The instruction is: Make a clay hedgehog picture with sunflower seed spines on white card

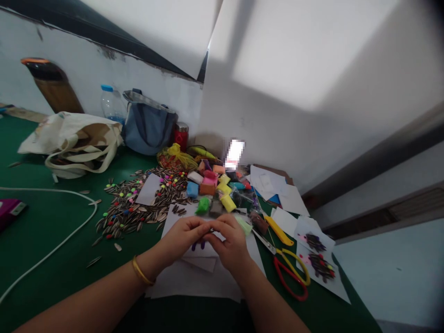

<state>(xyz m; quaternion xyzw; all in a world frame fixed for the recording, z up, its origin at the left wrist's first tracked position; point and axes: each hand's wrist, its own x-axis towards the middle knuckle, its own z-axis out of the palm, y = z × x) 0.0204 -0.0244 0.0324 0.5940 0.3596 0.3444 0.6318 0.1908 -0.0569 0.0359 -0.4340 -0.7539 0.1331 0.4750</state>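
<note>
My left hand (183, 238) and my right hand (229, 240) meet over white paper (201, 284) at the centre, with thumbs and forefingers pinched together. Something small and dark shows between the fingertips, too small to name. Small purple pieces (198, 245) lie on the paper just under my hands. A few striped seeds (179, 210) rest on the paper's upper left. Beyond my fingers sit a green clay lump (203, 205) and packs of coloured clay (207, 188).
Left of the paper spreads a seed pile (138, 213) with coloured balls. Scissors (290, 273) and a yellow cutter (279, 230) lie at right, beside decorated papers (321, 266). Behind are a cloth bag (72, 143), a blue bag (149, 127) and a lit phone (234, 154). A white cable (74, 233) curves left.
</note>
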